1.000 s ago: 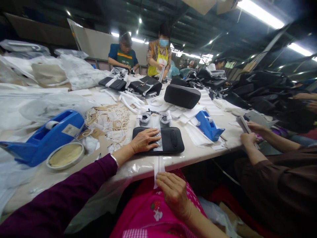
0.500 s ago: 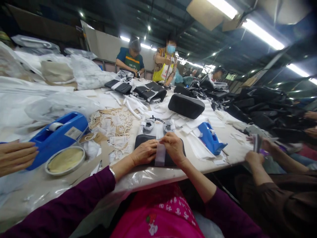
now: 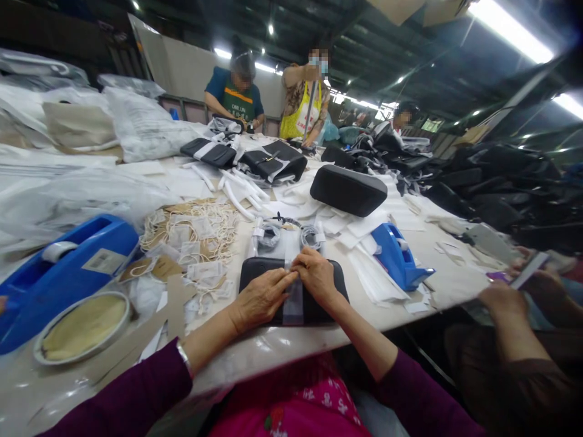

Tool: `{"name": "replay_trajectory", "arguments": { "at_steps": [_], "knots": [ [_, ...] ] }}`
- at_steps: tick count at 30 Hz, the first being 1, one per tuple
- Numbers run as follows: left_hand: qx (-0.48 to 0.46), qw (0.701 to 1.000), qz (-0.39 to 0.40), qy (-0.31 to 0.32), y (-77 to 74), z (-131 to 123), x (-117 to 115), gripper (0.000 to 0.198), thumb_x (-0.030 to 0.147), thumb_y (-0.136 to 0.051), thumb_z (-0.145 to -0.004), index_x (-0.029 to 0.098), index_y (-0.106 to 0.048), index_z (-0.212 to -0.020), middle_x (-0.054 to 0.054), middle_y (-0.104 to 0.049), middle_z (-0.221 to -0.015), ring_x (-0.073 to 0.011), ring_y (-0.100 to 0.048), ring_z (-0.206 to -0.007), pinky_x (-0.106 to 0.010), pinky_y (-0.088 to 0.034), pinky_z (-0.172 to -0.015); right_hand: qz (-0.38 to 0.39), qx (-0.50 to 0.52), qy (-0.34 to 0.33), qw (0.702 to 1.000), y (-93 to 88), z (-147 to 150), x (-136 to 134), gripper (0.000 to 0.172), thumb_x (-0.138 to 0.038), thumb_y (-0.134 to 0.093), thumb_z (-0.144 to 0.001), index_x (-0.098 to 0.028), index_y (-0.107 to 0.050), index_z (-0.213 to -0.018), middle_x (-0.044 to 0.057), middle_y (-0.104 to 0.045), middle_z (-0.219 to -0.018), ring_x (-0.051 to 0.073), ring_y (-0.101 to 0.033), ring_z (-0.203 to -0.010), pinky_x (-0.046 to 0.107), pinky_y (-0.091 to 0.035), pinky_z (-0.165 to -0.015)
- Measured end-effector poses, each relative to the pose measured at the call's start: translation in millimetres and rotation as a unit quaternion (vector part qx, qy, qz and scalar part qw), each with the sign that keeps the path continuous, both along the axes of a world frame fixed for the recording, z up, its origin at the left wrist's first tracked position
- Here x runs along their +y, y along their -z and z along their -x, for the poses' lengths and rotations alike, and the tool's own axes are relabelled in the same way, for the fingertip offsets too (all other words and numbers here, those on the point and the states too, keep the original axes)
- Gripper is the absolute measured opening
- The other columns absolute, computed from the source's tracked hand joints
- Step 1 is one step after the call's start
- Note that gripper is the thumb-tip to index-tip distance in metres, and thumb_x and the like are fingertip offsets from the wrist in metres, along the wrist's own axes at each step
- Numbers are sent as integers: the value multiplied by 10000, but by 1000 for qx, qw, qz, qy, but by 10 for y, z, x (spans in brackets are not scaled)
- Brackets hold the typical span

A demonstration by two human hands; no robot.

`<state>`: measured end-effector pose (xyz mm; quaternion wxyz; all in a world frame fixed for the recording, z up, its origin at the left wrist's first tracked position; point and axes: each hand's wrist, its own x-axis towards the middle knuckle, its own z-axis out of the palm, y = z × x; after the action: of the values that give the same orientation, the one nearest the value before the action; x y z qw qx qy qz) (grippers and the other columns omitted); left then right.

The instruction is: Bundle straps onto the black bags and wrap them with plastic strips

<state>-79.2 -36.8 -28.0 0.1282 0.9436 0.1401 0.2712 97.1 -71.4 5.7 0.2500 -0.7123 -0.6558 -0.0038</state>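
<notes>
Right hand point(image 3: 316, 276) up from the lap, now on the black padded case point(image 3: 330, 291) beside left hand point(image 3: 262, 297). Both hands pressed down, fingers close together, fingertips at a clear strip point(image 3: 294, 303) running over the case; can't tell if pinched. Case lies flat near the edge of the white table point(image 3: 273, 346). Just ahead, two small wire coils point(image 3: 268, 237). Left of it tagged white cords point(image 3: 191, 227), blue tape dispenser point(image 3: 64, 273), round tin point(image 3: 82, 328). Right, second blue tape dispenser point(image 3: 396, 258). Farther right, co-worker's hands point(image 3: 503, 300) hold a flat grey strip point(image 3: 531, 270).
</notes>
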Motion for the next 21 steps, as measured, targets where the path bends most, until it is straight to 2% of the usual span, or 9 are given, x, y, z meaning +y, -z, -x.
{"name": "replay_trajectory", "arguments": {
  "at_steps": [7,12,16,21],
  "knots": [
    [26,999,-26,16,-57,0,-3,383,237,-483,-907,135,-487,-1277,-123,-556,-1136,-236,-502,-1132,-402,-461,-995,32,-67,-23,997,-40,-101,157,103,-240,-598,-872,-214,-622,-775,-30,-597,-877,113,-566,-759,259,-284,-581],
    [33,999,-30,12,-55,-11,-10,388,235,-469,-918,130,-480,-1291,-126,-551,-1151,-237,-486,-1151,-411,-456,-1011,48,-36,-72,996,-119,-176,127,189,-277,-503,-938,-198,-608,-803,-16,-583,-887,110,-558,-776,242,-312,-612],
    [37,999,-22,12,-58,-25,-18,413,230,-473,-917,135,-457,-1318,-128,-552,-1158,-237,-479,-1164,-416,-452,-1019,88,-21,-146,985,-200,-222,90,42,-250,-599,-876,-213,-614,-889,-11,-571,-948,120,-551,-864,227,-316,-617],
    [35,999,-19,11,-39,-29,-19,475,226,-487,-910,161,-402,-1373,-124,-537,-1186,-235,-472,-1171,-429,-446,-1020,102,-68,-139,983,-219,-195,95,48,-207,-633,-830,-200,-601,-794,-7,-556,-934,127,-537,-826,250,-229,-520]
  ]
}}
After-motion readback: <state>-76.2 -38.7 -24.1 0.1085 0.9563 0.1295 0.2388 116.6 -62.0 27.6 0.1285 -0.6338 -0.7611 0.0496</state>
